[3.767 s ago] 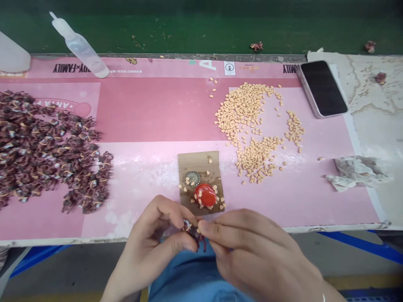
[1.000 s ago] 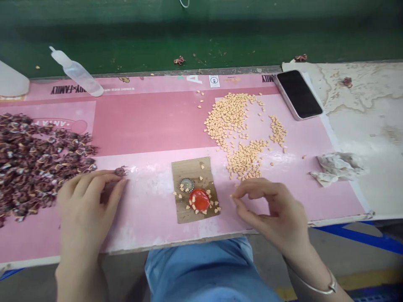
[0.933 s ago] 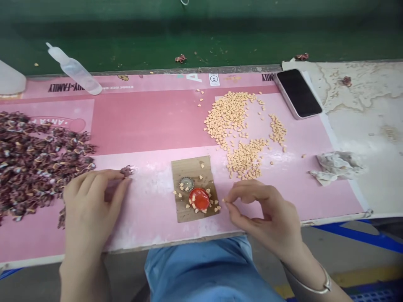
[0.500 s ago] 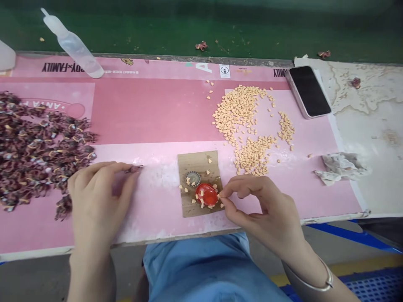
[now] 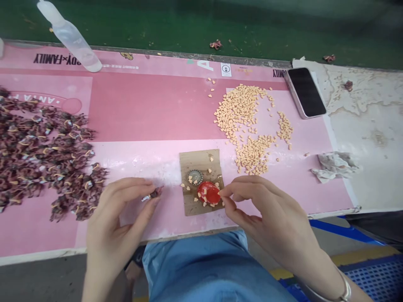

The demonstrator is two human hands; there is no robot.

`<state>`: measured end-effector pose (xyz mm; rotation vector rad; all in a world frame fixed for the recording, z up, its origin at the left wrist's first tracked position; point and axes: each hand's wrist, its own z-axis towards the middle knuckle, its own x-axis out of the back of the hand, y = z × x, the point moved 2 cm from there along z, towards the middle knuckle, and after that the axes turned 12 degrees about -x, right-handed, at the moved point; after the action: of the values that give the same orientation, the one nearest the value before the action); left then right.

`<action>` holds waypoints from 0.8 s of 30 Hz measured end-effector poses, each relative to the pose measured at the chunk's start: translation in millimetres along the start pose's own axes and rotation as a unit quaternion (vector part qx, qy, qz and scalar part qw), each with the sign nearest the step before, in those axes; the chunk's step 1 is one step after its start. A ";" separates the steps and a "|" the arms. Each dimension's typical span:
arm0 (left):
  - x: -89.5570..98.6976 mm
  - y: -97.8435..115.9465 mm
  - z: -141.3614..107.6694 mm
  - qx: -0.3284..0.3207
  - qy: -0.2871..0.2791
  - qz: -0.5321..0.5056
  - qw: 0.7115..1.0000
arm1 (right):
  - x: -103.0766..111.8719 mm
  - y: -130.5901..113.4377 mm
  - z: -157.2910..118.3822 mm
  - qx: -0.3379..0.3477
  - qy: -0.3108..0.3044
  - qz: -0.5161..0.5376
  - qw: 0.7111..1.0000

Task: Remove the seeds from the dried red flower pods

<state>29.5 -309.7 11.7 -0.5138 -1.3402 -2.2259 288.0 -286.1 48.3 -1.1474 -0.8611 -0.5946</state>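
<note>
My left hand (image 5: 121, 222) pinches a small dark reddish-brown figure (image 5: 155, 192) with a whitish bit at one end, left of a cardboard piece (image 5: 200, 159). On that cardboard lie a red cap (image 5: 213, 195) holding glossy red liquid or coating, a crimped metal bottle cap (image 5: 197, 174) and several loose yellow bits. At the red cap's right rim, my right hand (image 5: 270, 214) has thumb and forefinger closed on a tiny yellow piece (image 5: 220, 193). Many similar dark figures (image 5: 47, 155) are heaped at the left. Small yellow pieces (image 5: 236, 107) lie spread beyond my right hand.
A translucent squeeze bottle (image 5: 75, 48) lies at the back left. To the right are a phone (image 5: 307, 92) and a crumpled tissue (image 5: 338, 163). Behind the pink-covered table (image 5: 151, 109) runs a green surface (image 5: 151, 31) with a few stray dark pieces.
My left hand has moved right, toward the cardboard, with the small figure between its fingertips. My right hand stays at the red cap's rim. The view has shifted slightly.
</note>
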 end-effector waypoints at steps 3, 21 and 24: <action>-4.3 4.4 -8.3 0.037 0.012 -0.064 0.997 | -0.6 -0.8 -1.1 0.013 -0.007 -0.004 1.000; -26.1 31.6 -15.7 -0.044 0.033 -0.153 0.987 | 0.5 -24.6 5.6 -0.034 0.045 0.180 0.982; -27.7 32.4 -13.6 -0.093 0.030 -0.149 0.984 | -4.2 -28.2 5.9 -0.033 0.043 0.219 0.974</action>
<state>69.9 -328.9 13.4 -0.3226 -1.2520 -2.6057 261.9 -289.7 60.6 -1.3133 -0.4918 -0.3056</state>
